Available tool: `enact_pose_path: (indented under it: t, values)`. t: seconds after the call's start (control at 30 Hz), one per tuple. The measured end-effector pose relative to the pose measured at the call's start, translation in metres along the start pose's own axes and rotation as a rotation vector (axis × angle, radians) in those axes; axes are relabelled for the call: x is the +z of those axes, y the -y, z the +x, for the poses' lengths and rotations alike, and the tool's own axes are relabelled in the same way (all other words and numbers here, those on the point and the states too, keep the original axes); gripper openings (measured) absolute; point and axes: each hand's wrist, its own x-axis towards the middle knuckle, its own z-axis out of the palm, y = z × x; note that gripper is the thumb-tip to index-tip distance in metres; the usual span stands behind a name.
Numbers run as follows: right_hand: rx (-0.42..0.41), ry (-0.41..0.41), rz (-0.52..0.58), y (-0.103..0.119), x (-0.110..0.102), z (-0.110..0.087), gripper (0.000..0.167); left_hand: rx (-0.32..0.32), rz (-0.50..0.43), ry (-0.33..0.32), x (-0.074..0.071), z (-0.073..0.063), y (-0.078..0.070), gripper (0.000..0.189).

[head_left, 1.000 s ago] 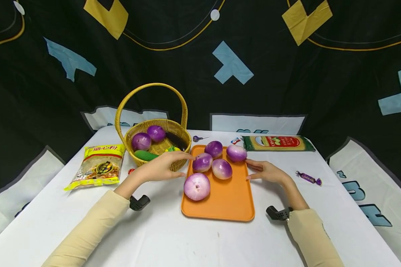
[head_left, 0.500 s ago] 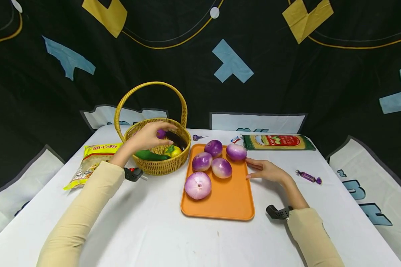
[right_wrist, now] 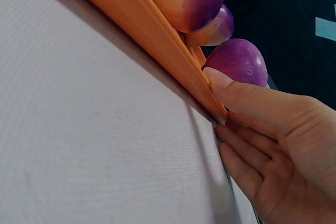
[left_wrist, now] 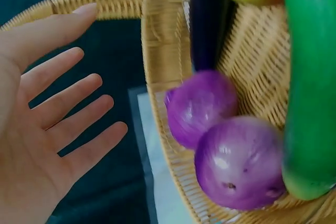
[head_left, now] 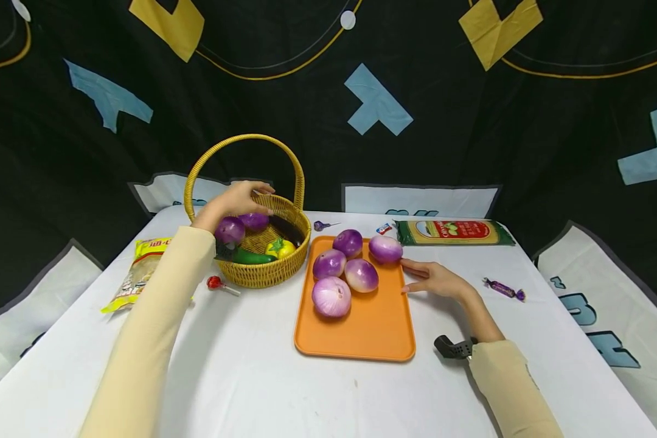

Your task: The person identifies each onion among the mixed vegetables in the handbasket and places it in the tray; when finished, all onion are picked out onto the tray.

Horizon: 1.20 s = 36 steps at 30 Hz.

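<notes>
My left hand is raised over the back left rim of the yellow wicker basket, fingers spread and holding nothing. Inside are purple onions, a dark eggplant, a green cucumber and a yellow pepper-like vegetable. An orange tray carries several purple onions, one a paler onion nearest the front. At the tray's right edge rests my right hand, thumb touching the rim with relaxed fingers beside it, close to an onion.
A noodle bag lies behind the left sleeve, with a red lollipop in front of the basket. Behind the tray are a small purple lollipop, a small candy and a green pasta packet. A purple-wrapped candy lies right.
My left hand has gone from the tray's left edge, up over the basket to its back rim. The pale front onion has rolled a little back and right. The right hand stays put.
</notes>
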Motion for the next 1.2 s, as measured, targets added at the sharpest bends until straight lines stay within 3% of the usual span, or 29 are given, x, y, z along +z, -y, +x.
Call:
enact_pose_path:
  t: [0.2,0.5,0.67,0.93,1.2]
  values:
    - [-0.008,-0.001,0.012,-0.003,0.0,0.0,0.073,-0.117,-0.007,0.042,0.002,0.013,0.018,0.056]
    - [-0.009,0.0,0.014,-0.003,-0.001,0.002,0.073,-0.207,0.033,0.053,0.015,0.024,0.045,0.055]
    - [-0.014,-0.005,0.018,-0.004,0.0,0.001,0.072,-0.226,0.072,0.051,0.017,0.029,0.049,0.055]
    - [-0.017,-0.002,0.016,-0.003,0.003,-0.002,0.072,-0.266,0.075,0.106,0.023,0.033,0.049,0.058]
    - [-0.015,-0.008,0.009,-0.003,0.0,-0.001,0.071,-0.233,0.112,0.043,0.024,0.034,0.05,0.046]
